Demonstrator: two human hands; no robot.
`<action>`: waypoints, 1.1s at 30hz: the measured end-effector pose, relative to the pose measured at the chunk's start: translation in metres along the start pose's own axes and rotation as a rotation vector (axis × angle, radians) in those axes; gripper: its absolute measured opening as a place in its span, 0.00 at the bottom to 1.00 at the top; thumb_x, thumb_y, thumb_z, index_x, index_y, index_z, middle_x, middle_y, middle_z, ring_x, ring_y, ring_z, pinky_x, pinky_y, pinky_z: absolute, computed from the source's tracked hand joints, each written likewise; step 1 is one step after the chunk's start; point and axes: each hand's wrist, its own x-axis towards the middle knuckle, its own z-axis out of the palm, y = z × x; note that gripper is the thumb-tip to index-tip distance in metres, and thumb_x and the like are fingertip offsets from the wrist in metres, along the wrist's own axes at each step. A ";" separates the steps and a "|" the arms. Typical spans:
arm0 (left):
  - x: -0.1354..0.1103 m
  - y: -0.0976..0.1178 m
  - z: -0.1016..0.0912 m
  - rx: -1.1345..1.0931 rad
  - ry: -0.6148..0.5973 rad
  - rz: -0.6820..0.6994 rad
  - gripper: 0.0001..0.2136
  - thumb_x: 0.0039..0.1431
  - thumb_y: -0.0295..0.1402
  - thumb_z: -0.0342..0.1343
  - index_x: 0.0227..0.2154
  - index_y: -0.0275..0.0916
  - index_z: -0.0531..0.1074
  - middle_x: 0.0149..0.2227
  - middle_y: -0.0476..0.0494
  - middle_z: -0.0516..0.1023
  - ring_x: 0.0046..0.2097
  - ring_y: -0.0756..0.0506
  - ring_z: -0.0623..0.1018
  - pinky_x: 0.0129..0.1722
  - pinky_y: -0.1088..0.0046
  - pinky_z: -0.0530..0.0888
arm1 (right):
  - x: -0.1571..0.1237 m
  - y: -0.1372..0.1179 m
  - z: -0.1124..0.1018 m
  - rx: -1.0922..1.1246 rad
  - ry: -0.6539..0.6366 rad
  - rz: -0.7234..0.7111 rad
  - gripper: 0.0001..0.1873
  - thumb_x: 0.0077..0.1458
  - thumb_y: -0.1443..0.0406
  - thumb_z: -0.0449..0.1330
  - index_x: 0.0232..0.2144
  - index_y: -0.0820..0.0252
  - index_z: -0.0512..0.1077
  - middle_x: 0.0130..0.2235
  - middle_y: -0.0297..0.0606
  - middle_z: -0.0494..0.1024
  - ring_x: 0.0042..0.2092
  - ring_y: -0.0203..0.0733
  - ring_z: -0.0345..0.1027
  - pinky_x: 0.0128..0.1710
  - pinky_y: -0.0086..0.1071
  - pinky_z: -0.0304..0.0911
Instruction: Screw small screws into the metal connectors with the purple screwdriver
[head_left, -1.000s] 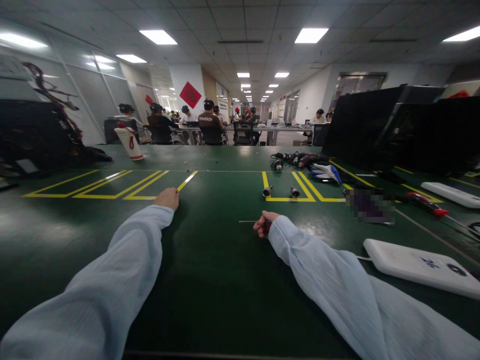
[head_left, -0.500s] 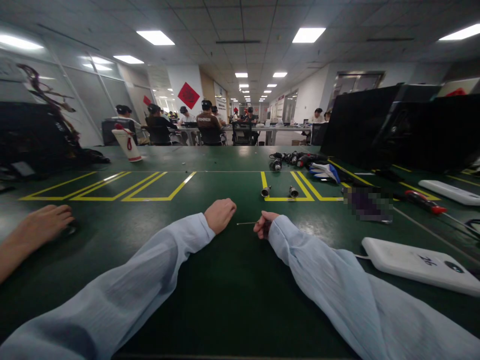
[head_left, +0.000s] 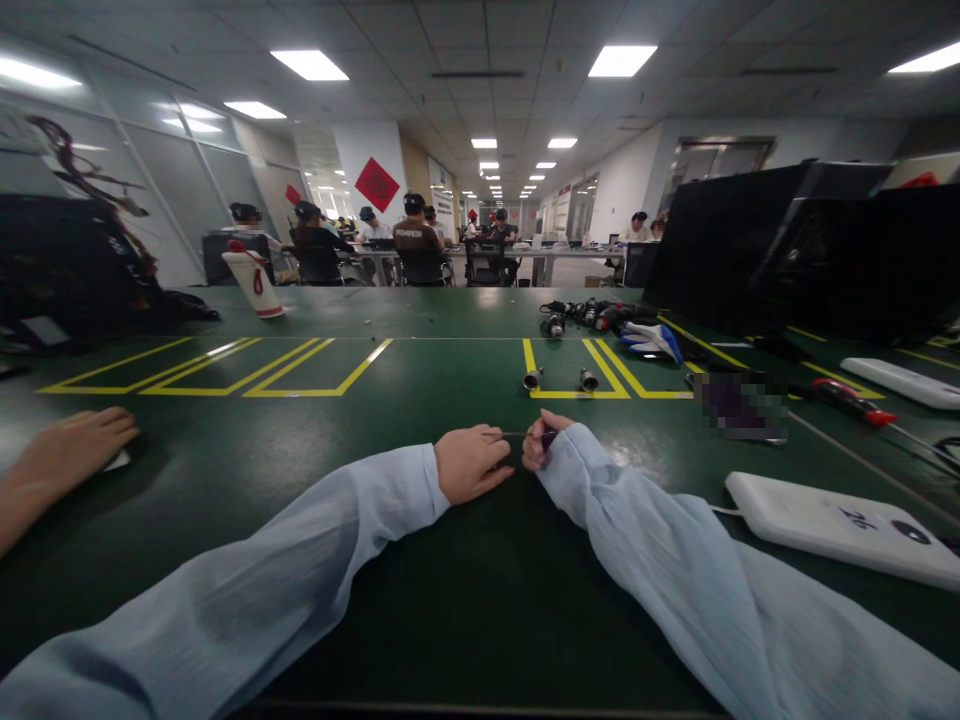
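Note:
My right hand (head_left: 546, 440) rests on the green table (head_left: 420, 580), closed around the dark handle of a thin metal-shafted tool (head_left: 517, 434) that points left. My left hand (head_left: 471, 464) lies just beside it with fingers curled, its fingertips touching the tip of the shaft. Whether anything small sits between those fingertips is too fine to make out. Both arms wear light blue sleeves.
Another person's bare hand (head_left: 71, 450) lies on the table at far left. Two small metal cylinders (head_left: 559, 379) sit inside a yellow-taped box. White flat devices (head_left: 840, 528), a red-handled screwdriver (head_left: 851, 402), gloves and tools (head_left: 607, 325), a white cup (head_left: 253, 283), dark monitors (head_left: 795, 250).
My left hand came from the yellow line at the left across to the tool's tip. My right hand lifted slightly toward it. Another person's hand appeared at far left.

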 end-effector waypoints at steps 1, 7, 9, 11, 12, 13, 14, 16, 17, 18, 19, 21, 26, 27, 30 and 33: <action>0.001 0.001 -0.001 0.048 -0.005 0.015 0.10 0.56 0.37 0.44 0.28 0.36 0.66 0.30 0.43 0.70 0.31 0.47 0.69 0.31 0.70 0.66 | 0.000 -0.001 0.002 0.005 0.052 0.028 0.28 0.57 0.66 0.37 0.11 0.61 0.63 0.11 0.35 0.61 0.14 0.32 0.51 0.15 0.27 0.48; 0.003 0.011 -0.007 0.187 0.034 0.076 0.08 0.54 0.34 0.46 0.26 0.37 0.67 0.28 0.43 0.70 0.30 0.46 0.69 0.27 0.69 0.63 | -0.002 -0.009 0.008 0.064 0.239 0.143 0.27 0.58 0.65 0.38 0.11 0.62 0.63 0.14 0.36 0.67 0.17 0.31 0.57 0.20 0.26 0.55; 0.004 0.013 -0.009 0.210 0.044 0.083 0.08 0.54 0.34 0.47 0.25 0.37 0.67 0.27 0.43 0.70 0.29 0.46 0.69 0.25 0.69 0.61 | -0.001 -0.009 0.006 0.074 0.240 0.145 0.26 0.58 0.65 0.38 0.12 0.61 0.62 0.14 0.35 0.66 0.17 0.31 0.57 0.20 0.26 0.55; 0.005 0.014 -0.009 0.232 0.050 0.110 0.07 0.54 0.32 0.47 0.25 0.37 0.67 0.26 0.43 0.70 0.28 0.47 0.68 0.24 0.70 0.60 | 0.004 -0.006 0.003 0.051 0.242 0.130 0.23 0.57 0.66 0.40 0.13 0.61 0.62 0.15 0.34 0.66 0.17 0.31 0.57 0.19 0.26 0.56; 0.005 0.015 -0.010 0.245 0.052 0.124 0.07 0.54 0.32 0.47 0.25 0.37 0.67 0.26 0.43 0.70 0.28 0.47 0.68 0.24 0.70 0.60 | 0.007 -0.004 0.000 0.032 0.244 0.119 0.21 0.56 0.67 0.41 0.14 0.61 0.62 0.15 0.33 0.66 0.17 0.31 0.58 0.19 0.26 0.56; 0.006 0.015 -0.010 0.258 0.054 0.135 0.07 0.54 0.32 0.47 0.25 0.37 0.67 0.26 0.43 0.70 0.28 0.47 0.68 0.24 0.69 0.59 | 0.010 -0.002 -0.003 0.016 0.243 0.108 0.19 0.55 0.68 0.43 0.15 0.60 0.62 0.16 0.32 0.67 0.17 0.31 0.58 0.19 0.26 0.57; 0.006 0.015 -0.010 0.274 0.056 0.141 0.07 0.55 0.32 0.47 0.25 0.37 0.67 0.27 0.43 0.70 0.29 0.47 0.68 0.25 0.69 0.59 | 0.012 0.000 -0.006 0.004 0.239 0.096 0.16 0.54 0.68 0.45 0.17 0.60 0.63 0.16 0.31 0.68 0.18 0.31 0.59 0.19 0.26 0.57; 0.005 0.015 -0.011 0.297 0.058 0.149 0.08 0.55 0.34 0.47 0.27 0.37 0.67 0.28 0.42 0.70 0.30 0.46 0.67 0.26 0.69 0.59 | 0.015 0.003 -0.011 -0.016 0.220 0.068 0.10 0.51 0.68 0.50 0.19 0.59 0.64 0.17 0.30 0.69 0.18 0.31 0.60 0.20 0.26 0.58; 0.005 0.014 -0.011 0.301 0.058 0.150 0.09 0.55 0.36 0.47 0.27 0.37 0.66 0.28 0.42 0.70 0.30 0.46 0.67 0.26 0.69 0.59 | 0.016 0.004 -0.013 -0.027 0.207 0.054 0.08 0.50 0.68 0.52 0.21 0.59 0.64 0.18 0.30 0.69 0.19 0.31 0.61 0.20 0.27 0.59; 0.003 0.012 -0.012 0.300 0.059 0.143 0.10 0.55 0.38 0.48 0.27 0.37 0.66 0.28 0.42 0.70 0.30 0.46 0.67 0.26 0.69 0.59 | 0.015 0.004 -0.014 -0.036 0.195 0.041 0.06 0.49 0.69 0.54 0.22 0.59 0.65 0.18 0.29 0.70 0.19 0.31 0.62 0.21 0.27 0.60; 0.002 0.010 -0.012 0.295 0.062 0.126 0.11 0.54 0.40 0.48 0.27 0.36 0.66 0.28 0.43 0.69 0.30 0.46 0.67 0.26 0.70 0.59 | 0.014 0.004 -0.015 -0.044 0.184 0.028 0.05 0.48 0.70 0.55 0.23 0.59 0.65 0.19 0.30 0.71 0.20 0.32 0.63 0.21 0.27 0.60; -0.003 0.005 -0.012 0.267 0.069 0.067 0.14 0.52 0.44 0.49 0.27 0.36 0.65 0.28 0.43 0.69 0.30 0.46 0.67 0.27 0.70 0.60 | 0.011 0.004 -0.015 -0.061 0.173 0.007 0.05 0.48 0.73 0.55 0.26 0.60 0.67 0.20 0.30 0.74 0.21 0.31 0.65 0.22 0.27 0.62; -0.022 -0.010 -0.006 -0.007 0.091 -0.163 0.19 0.47 0.50 0.51 0.28 0.35 0.64 0.27 0.45 0.68 0.30 0.48 0.66 0.28 0.73 0.63 | 0.007 0.004 -0.009 -0.130 0.197 -0.013 0.07 0.53 0.70 0.53 0.25 0.62 0.68 0.19 0.31 0.75 0.18 0.29 0.65 0.19 0.25 0.62; -0.026 -0.013 -0.004 -0.064 0.088 -0.200 0.20 0.46 0.50 0.52 0.28 0.35 0.64 0.28 0.46 0.67 0.30 0.48 0.67 0.28 0.74 0.63 | 0.007 0.004 -0.008 -0.150 0.203 -0.016 0.08 0.53 0.68 0.54 0.23 0.63 0.69 0.18 0.31 0.74 0.18 0.30 0.64 0.18 0.24 0.62; -0.033 -0.016 -0.003 -0.116 0.056 -0.236 0.21 0.45 0.51 0.52 0.28 0.35 0.64 0.28 0.46 0.67 0.30 0.49 0.67 0.28 0.75 0.63 | 0.005 0.004 -0.002 -0.209 0.222 -0.031 0.09 0.51 0.67 0.56 0.21 0.64 0.69 0.15 0.33 0.73 0.16 0.31 0.64 0.16 0.24 0.62; -0.031 -0.011 -0.008 0.045 0.044 -0.166 0.21 0.49 0.51 0.48 0.26 0.34 0.65 0.28 0.44 0.67 0.29 0.48 0.66 0.28 0.73 0.62 | 0.003 0.006 0.003 -0.240 0.240 -0.057 0.09 0.49 0.66 0.58 0.20 0.65 0.69 0.14 0.33 0.73 0.15 0.31 0.63 0.15 0.24 0.61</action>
